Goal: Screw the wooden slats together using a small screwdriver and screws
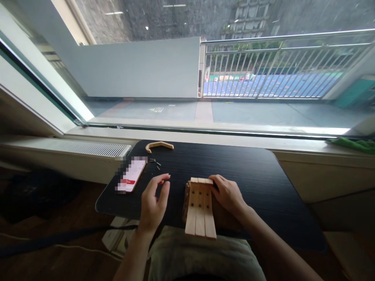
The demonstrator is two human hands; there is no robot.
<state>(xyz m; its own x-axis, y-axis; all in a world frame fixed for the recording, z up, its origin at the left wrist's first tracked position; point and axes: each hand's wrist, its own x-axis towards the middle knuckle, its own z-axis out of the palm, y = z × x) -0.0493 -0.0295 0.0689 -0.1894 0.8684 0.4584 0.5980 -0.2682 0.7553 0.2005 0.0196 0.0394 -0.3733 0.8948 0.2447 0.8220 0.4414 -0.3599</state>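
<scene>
A pale wooden piece of narrow slats (200, 224) lies near the front edge of the dark table, with two rows of dark round holes or screw heads across it. Under it, a brown, rough-edged block (185, 203) shows at the left side. My right hand (230, 193) grips the slatted piece at its upper right corner. To the left, my left hand (155, 201) is raised with thumb and fingers apart, holding nothing. Beyond it, several small screws (156, 163) are scattered on the table. A curved wooden hook-shaped piece (160, 144) rests near the far edge.
The black table (252, 168) stands against a window sill (222, 141). A phone (131, 175) lies at its left side. A white radiator (93, 148) is left of the table, and a green cloth (353, 144) lies on the sill at right.
</scene>
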